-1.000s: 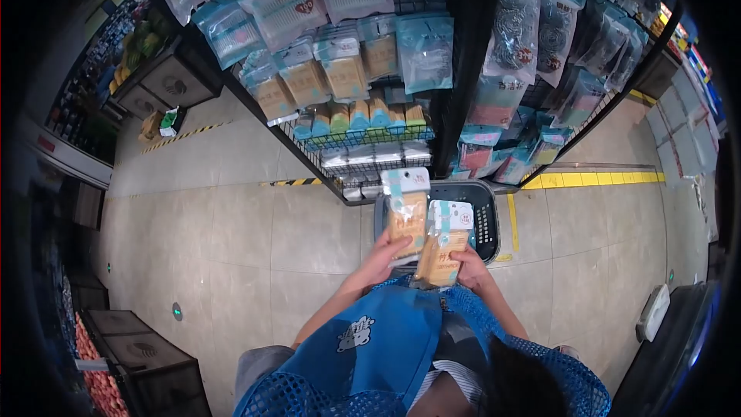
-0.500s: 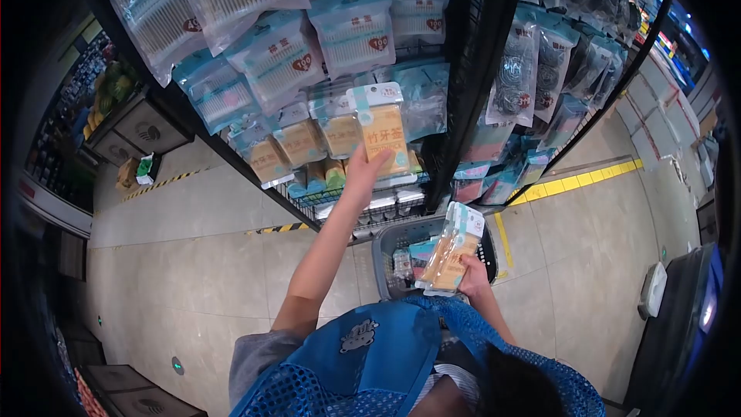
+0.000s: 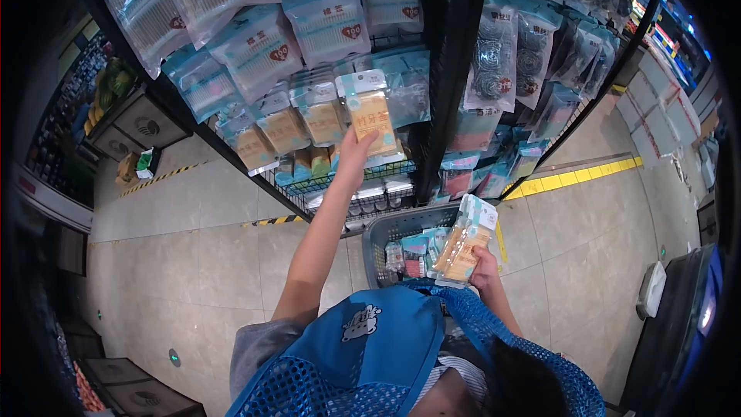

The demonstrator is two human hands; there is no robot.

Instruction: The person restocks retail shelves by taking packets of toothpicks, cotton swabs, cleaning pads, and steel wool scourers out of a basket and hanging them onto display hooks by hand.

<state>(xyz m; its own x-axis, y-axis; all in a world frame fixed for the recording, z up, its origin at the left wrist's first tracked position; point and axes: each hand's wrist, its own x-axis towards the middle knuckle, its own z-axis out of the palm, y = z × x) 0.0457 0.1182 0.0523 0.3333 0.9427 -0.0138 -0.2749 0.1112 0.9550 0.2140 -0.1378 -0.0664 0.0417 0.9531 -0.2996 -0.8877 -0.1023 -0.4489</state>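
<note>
Just above the centre of the frame, one flat toothpick pack (image 3: pixel 370 117) is held up in front of a shop rack. Its long axis runs nearly upright in the frame, the white-and-teal header card pointing to the top edge and leaning slightly left. The left hand (image 3: pixel 356 156) is closed on its lower end, thumb across the front; the fingers behind are hidden. Whether the pack touches the goods behind it, I cannot tell.

Right of centre and lower, the right hand (image 3: pixel 486 269) is closed on the right edge of a second toothpick bundle (image 3: pixel 461 251), thumb on its face. This one slants, header toward the upper right, foot toward the lower left; its edges look layered, but how many packs it contains is unclear.

Beneath that bundle sits one grey basket (image 3: pixel 401 222) with several teal and pink packets (image 3: pixel 414 255) inside, too overlapped to count.

Left of the raised pack, three front hanging packs (image 3: pixel 282 127) of the same kind are on the rack, headers up. Above them, three cotton swab bags (image 3: pixel 328 22) show a heart marked 100. At upper right hang two front wire scourer packs (image 3: pixel 492 58). At the bottom centre is one blue apron (image 3: pixel 394 332) bearing one cartoon print.
</note>
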